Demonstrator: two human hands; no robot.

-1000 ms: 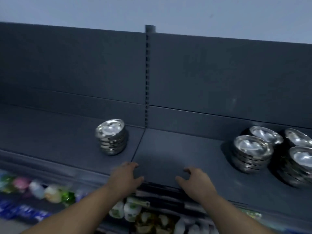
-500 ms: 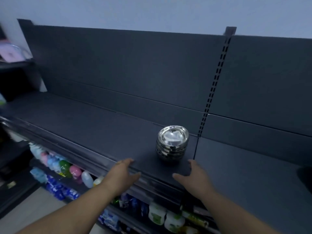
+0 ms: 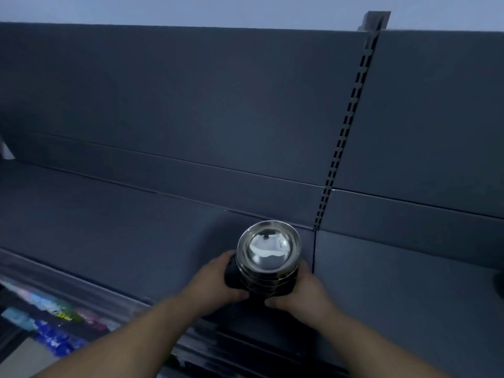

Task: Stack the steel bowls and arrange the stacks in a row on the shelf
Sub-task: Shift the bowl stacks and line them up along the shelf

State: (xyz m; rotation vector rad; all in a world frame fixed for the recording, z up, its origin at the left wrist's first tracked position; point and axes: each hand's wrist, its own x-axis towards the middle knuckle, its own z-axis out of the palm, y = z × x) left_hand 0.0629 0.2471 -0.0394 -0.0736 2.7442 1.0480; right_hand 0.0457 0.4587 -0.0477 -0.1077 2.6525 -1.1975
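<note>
Both hands are clamped on a stack of steel bowls (image 3: 268,259): the left hand (image 3: 215,285) is pressed against its left side, the right hand (image 3: 297,291) against its right, thumbs curled round the near side low down. The stack is held upright, its top bowl open and mirror-bright. It is placed on the dark shelf (image 3: 122,236), near the front edge and just left of the slotted upright (image 3: 346,124) in the back panel. Blurred coloured goods (image 3: 51,320) are seen on a lower shelf at left.
</note>
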